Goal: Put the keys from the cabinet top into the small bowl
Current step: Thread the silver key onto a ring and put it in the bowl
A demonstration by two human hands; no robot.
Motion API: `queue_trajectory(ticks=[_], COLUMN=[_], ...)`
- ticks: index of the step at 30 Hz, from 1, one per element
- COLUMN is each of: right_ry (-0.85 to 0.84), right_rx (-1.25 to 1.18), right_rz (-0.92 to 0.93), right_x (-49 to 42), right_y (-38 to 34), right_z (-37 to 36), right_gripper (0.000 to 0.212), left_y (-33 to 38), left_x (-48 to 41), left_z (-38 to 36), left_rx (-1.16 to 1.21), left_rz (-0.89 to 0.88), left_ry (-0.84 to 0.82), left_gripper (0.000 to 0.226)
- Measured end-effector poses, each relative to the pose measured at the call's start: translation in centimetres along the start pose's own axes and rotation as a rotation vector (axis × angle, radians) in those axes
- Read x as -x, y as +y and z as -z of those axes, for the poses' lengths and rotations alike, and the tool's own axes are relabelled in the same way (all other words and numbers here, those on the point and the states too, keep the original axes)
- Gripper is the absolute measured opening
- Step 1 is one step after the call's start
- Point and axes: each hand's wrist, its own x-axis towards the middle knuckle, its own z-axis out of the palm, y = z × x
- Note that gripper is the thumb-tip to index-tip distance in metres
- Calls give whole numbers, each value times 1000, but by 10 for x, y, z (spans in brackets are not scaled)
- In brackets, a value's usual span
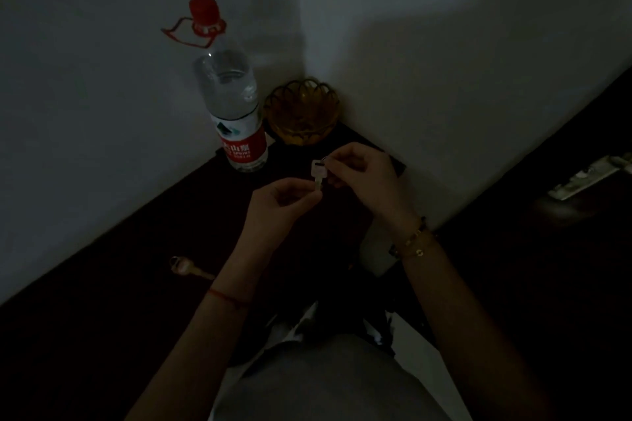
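Note:
The room is dim. A silver key (318, 174) hangs in the air above the dark cabinet top (143, 284), held by both hands. My left hand (277, 205) pinches its blade from below. My right hand (366, 178) grips its head or ring from the right. The small amber glass bowl (302, 111) with a scalloped rim stands in the wall corner, just beyond the key. A second, brass-coloured key (189, 268) lies on the cabinet top to the left of my left forearm.
A large clear water bottle (232, 102) with a red cap and red label stands left of the bowl against the wall. White walls close in the cabinet at left and back. A dark door with a metal handle (588, 178) is at right.

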Motion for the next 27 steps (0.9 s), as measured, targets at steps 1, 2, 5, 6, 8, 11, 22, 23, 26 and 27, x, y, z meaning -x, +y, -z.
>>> queue_trajectory(ticks=[1, 2, 5, 6, 8, 11, 22, 23, 26, 27], right_ry=[-7, -12, -31, -39, -52, -61, -167, -187, -256, -280], right_rx=[-8, -11, 1, 6, 21, 59, 407, 443, 561, 596], right_rz=[-5, -14, -51, -62, -71, -60, 41, 42, 36, 26], right_x=[-8, -16, -43, -53, -74, -113, -238, -245, -258, -260], right_y=[0, 1, 5, 7, 8, 5, 17, 21, 32, 35], right_z=[-1, -3, -6, -7, -7, -6, -19, -22, -32, -35], right_gripper=[12, 13, 14, 14, 16, 18, 20, 20, 20, 20], left_y=[1, 2, 5, 7, 9, 17, 25, 23, 17, 15], left_x=[-6, -12, -32, -39, -55, -82, -163, -167, -172, -172], left_z=[1, 2, 4, 4, 3, -1, -21, -22, -23, -22], left_rx=[-6, -10, -29, -35, -45, -66, -176, -184, -217, -234], left_rz=[-3, -9, -18, -20, -32, -65, 2, 12, 32, 35], left_ry=[8, 18, 38, 39, 51, 74, 224, 248, 301, 307], left_gripper=[15, 13, 11, 12, 12, 21, 36, 37, 36, 35])
